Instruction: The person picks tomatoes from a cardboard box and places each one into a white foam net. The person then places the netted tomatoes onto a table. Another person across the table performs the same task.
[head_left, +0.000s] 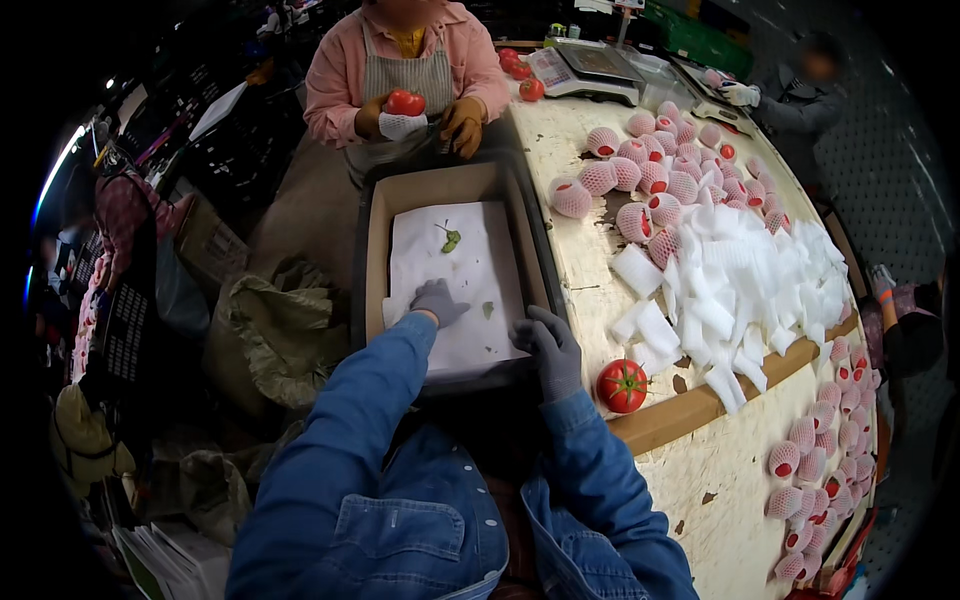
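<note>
A crate lined with cardboard (444, 186) stands before me, with a white sheet (450, 281) over its bottom. Green leaf scraps (451, 240) and a few small bits lie on the sheet. My left hand (441, 302), in a grey glove, rests on the sheet with fingers apart and nothing in it. At the crate's near right corner is my right hand (551, 349), also grey-gloved, its fingers loosely bent and apart, holding nothing that I can see. To its right, a bare red tomato (622, 386) with a green calyx sits on the worn tabletop (559, 259).
White foam sleeves (731, 285) are heaped on the table beside tomatoes in pink foam nets (682, 161). A wooden strip (675, 420) divides the tabletop. Across the crate, a person in brown gloves holds a tomato (406, 103) in white netting. Scales (592, 71) stand farther back; sacks (281, 330) lie left.
</note>
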